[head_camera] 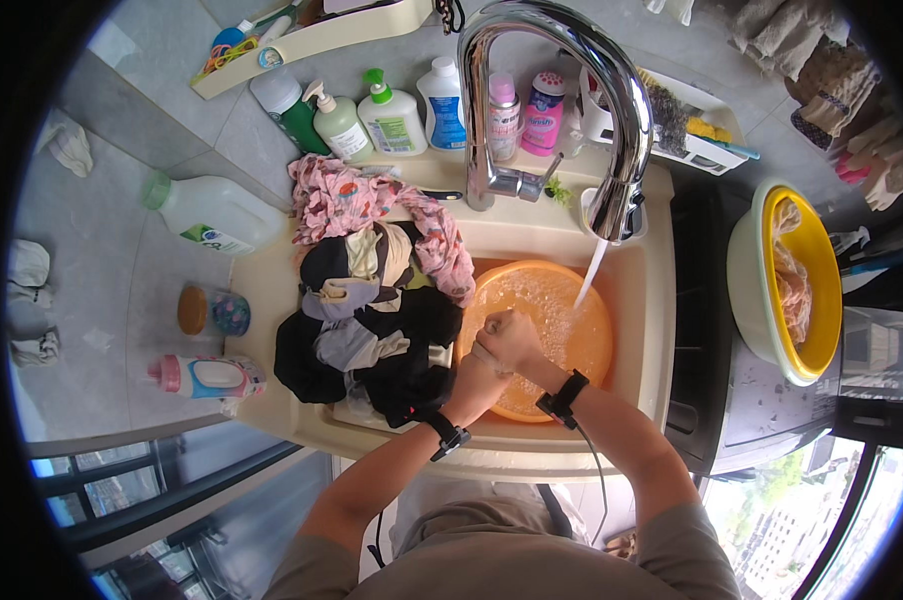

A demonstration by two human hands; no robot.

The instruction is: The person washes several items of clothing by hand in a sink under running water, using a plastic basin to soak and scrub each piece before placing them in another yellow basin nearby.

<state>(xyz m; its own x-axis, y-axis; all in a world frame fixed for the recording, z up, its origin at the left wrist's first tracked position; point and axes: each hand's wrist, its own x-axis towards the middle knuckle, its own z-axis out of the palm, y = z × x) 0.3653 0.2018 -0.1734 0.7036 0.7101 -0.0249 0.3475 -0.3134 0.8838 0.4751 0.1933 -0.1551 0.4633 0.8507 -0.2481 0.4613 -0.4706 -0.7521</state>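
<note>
My left hand (pixel 487 367) and my right hand (pixel 517 339) are pressed together above an orange basin (pixel 609 330). Their fingers are curled, and whether a small thing is between them is hidden. Water streams from a chrome faucet (pixel 618 191) into the basin, where the surface is bubbly. The basin stands in the bowl of a cream-coloured sink (pixel 650 315). Left of my hands lies a heap of black and grey clothes (pixel 403 337), with a pink printed cloth (pixel 346 187) at its far side. Each wrist wears a black strap.
Several bottles, including a green-pump bottle (pixel 391 120) and a pink Vanish container (pixel 544 116), line the back ledge. A detergent jug (pixel 219 217) and a jar (pixel 230 313) stand left. At right, a yellow-lined basin (pixel 815 247) holding cloth sits on a dark appliance (pixel 759 405).
</note>
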